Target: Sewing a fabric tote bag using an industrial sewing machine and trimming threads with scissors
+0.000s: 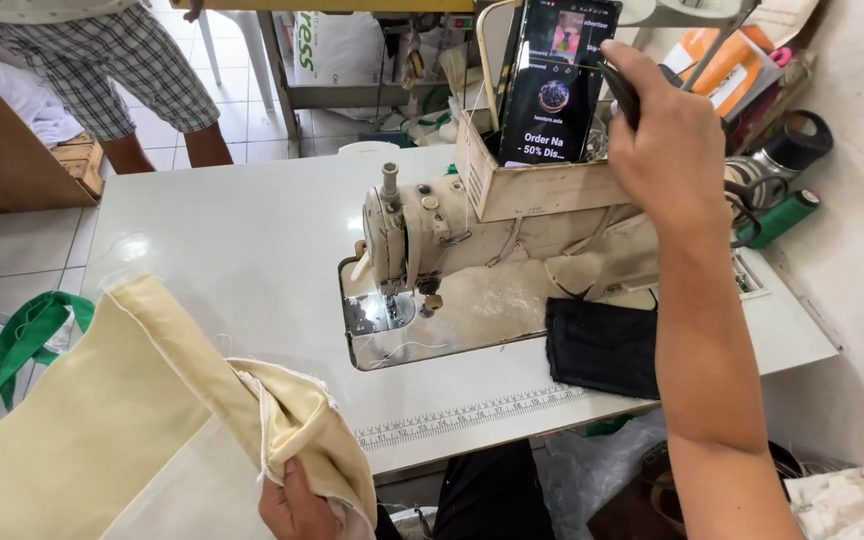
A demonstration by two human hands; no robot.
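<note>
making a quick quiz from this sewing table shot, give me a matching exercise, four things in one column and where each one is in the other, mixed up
Things:
1. cream fabric
2. phone
3. dark folded cloth
4. green strap

Places:
A. propped in the cardboard box on top of the sewing machine
B. hanging off the table's left edge
C. gripped in the left hand
D. lying flat on the table under the right forearm

Pairs: 1-C, 2-A, 3-D, 4-B
</note>
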